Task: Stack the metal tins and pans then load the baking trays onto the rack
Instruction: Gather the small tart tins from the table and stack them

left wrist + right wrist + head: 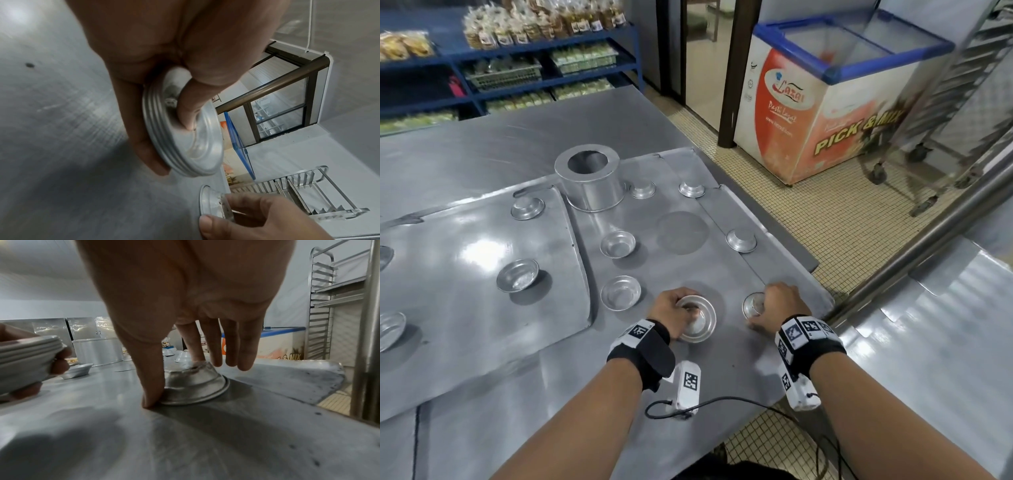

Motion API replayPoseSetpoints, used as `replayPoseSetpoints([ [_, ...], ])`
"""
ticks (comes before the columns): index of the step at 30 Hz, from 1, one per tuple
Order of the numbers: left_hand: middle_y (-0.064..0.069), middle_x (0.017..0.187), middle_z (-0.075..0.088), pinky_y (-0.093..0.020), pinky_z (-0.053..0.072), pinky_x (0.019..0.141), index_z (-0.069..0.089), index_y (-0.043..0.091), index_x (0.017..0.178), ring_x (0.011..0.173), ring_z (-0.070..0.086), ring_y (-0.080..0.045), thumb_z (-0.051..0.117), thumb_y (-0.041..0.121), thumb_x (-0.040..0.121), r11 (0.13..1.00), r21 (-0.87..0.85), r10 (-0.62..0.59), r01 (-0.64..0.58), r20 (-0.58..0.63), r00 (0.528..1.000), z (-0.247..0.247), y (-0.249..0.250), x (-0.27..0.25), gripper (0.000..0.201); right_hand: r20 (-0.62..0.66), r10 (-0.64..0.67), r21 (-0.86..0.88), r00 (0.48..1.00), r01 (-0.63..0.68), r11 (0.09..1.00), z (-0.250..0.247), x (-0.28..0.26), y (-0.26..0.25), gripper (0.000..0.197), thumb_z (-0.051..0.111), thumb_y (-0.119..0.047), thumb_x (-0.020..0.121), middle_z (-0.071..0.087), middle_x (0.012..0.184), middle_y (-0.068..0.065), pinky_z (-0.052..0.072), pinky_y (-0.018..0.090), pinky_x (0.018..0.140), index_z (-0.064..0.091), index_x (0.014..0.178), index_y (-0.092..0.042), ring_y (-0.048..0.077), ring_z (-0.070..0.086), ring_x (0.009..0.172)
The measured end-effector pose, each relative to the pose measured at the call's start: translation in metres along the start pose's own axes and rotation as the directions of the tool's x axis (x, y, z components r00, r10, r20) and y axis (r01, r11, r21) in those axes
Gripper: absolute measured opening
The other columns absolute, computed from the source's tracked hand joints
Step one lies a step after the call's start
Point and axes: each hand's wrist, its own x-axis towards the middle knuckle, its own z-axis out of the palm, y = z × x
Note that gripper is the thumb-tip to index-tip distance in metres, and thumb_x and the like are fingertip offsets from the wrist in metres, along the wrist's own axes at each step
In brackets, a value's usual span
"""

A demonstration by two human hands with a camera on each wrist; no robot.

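— Aluminium first: what are we holding nearest to us?

— We are gripping a nested stack of tins (697, 320) in our left hand (671, 310), thumb dipping inside the top tin and fingers curling under the rims, so the stack is lifting clear of the baking tray (681, 370). The left forearm is reaching straight forward, wrist bent down.

— And the right hand (777, 308)?

— We are reaching it down over an upturned tin (195, 384) sitting rim-down on the tray near its right edge. The thumb (153, 386) is pressing at the rim and a fingertip is touching the flat base; the other fingers are hanging straight just behind it, not closing round it.

— What are we seeing farther out?

— Loose tins are lying scattered across the tray, some upright (620, 293), some inverted (741, 241). Beyond them a tall round pan (591, 178) is standing. Past the table, a freezer chest (822, 102) and the wheeled rack (962, 102) are standing on the tiled floor.
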Motion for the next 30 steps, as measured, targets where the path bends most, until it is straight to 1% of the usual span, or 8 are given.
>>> replayPoseSetpoints([
  [9, -0.002, 0.071, 0.064, -0.029, 0.048, 0.064, 0.067, 0.024, 0.078, 0.07, 0.058, -0.02, 0.058, -0.011, 0.081, 0.995, 0.093, -0.027, 0.029, -0.027, 0.999, -0.001, 0.003, 0.001, 0.037, -0.137, -0.125, 0.169, 0.983, 0.147, 0.975, -0.013, -0.001, -0.01, 0.061, 0.084, -0.031, 0.067, 0.056, 0.116, 0.006, 0.05, 0.035, 0.085, 0.049, 0.114, -0.014, 0.028, 0.059, 0.105],
  [13, -0.003, 0.072, 0.063, -0.03, 0.048, 0.069, 0.067, 0.019, 0.082, 0.075, 0.058, -0.023, 0.056, -0.012, 0.08, 0.998, 0.036, -0.059, 0.06, -0.01, 0.998, -0.008, 0.002, -0.002, 0.033, -0.329, -0.237, 0.372, 0.914, 0.356, 0.858, -0.015, -0.014, -0.021, 0.067, 0.089, -0.037, 0.065, 0.048, 0.122, -0.001, 0.044, 0.027, 0.094, 0.056, 0.121, -0.02, 0.017, 0.055, 0.107],
  [16, -0.006, 0.071, 0.064, -0.035, 0.049, 0.069, 0.071, 0.02, 0.074, 0.074, 0.059, -0.024, 0.059, 0.005, 0.066, 0.99, -0.048, -0.137, 0.136, -0.011, 0.991, -0.015, 0.0, -0.004, 0.021, -0.396, -0.324, 0.474, 0.859, 0.494, 0.729, -0.015, -0.027, -0.037, 0.068, 0.09, -0.039, 0.062, 0.043, 0.121, -0.007, 0.048, 0.029, 0.1, 0.054, 0.118, -0.023, 0.013, 0.057, 0.108],
  [18, -0.008, 0.071, 0.063, -0.04, 0.05, 0.07, 0.073, 0.021, 0.066, 0.074, 0.057, -0.026, 0.058, 0.016, 0.061, 0.967, -0.151, -0.209, 0.203, -0.025, 0.978, -0.023, -0.002, -0.004, 0.017, -0.387, -0.367, 0.518, 0.846, 0.528, 0.673, -0.012, -0.033, -0.048, 0.07, 0.09, -0.042, 0.061, 0.047, 0.117, -0.007, 0.052, 0.036, 0.099, 0.052, 0.117, -0.023, 0.015, 0.059, 0.108],
  [20, -0.008, 0.078, 0.063, -0.046, 0.053, 0.082, 0.071, 0.019, 0.067, 0.082, 0.061, -0.029, 0.057, 0.023, 0.07, 0.943, -0.228, -0.255, 0.244, -0.021, 0.967, -0.031, 0.0, -0.007, 0.014, -0.356, -0.396, 0.553, 0.846, 0.532, 0.641, -0.009, -0.041, -0.062, 0.071, 0.092, -0.041, 0.061, 0.051, 0.117, -0.006, 0.052, 0.036, 0.099, 0.052, 0.117, -0.023, 0.016, 0.06, 0.11],
  [23, -0.015, 0.095, 0.068, -0.052, 0.045, 0.102, 0.069, 0.013, 0.088, 0.098, 0.064, -0.036, 0.06, 0.033, 0.086, 0.913, -0.328, -0.265, 0.244, -0.019, 0.964, -0.046, 0.004, -0.015, 0.022, -0.305, -0.42, 0.616, 0.855, 0.513, 0.598, -0.002, -0.052, -0.082, 0.069, 0.095, -0.033, 0.061, 0.059, 0.118, -0.005, 0.052, 0.031, 0.101, 0.053, 0.114, -0.021, 0.012, 0.062, 0.112],
  [26, -0.016, 0.1, 0.074, -0.049, 0.05, 0.097, 0.073, 0.011, 0.095, 0.094, 0.068, -0.034, 0.065, 0.046, 0.083, 0.885, -0.38, -0.292, 0.27, 0.001, 0.956, -0.061, 0.0, -0.022, 0.038, -0.266, -0.455, 0.653, 0.85, 0.506, 0.563, 0.008, -0.059, -0.101, 0.066, 0.095, -0.029, 0.061, 0.064, 0.119, -0.007, 0.051, 0.024, 0.101, 0.053, 0.11, -0.022, 0.003, 0.063, 0.111],
  [30, -0.019, 0.094, 0.073, -0.056, 0.053, 0.089, 0.077, 0.011, 0.09, 0.085, 0.069, -0.033, 0.068, 0.035, 0.088, 0.878, -0.426, -0.246, 0.217, -0.013, 0.969, -0.081, -0.007, -0.036, 0.026, -0.191, -0.516, 0.663, 0.835, 0.497, 0.559, 0.02, -0.062, -0.124, 0.064, 0.095, -0.029, 0.062, 0.061, 0.132, -0.011, 0.049, 0.024, 0.104, 0.049, 0.108, -0.029, 0.001, 0.061, 0.118],
])
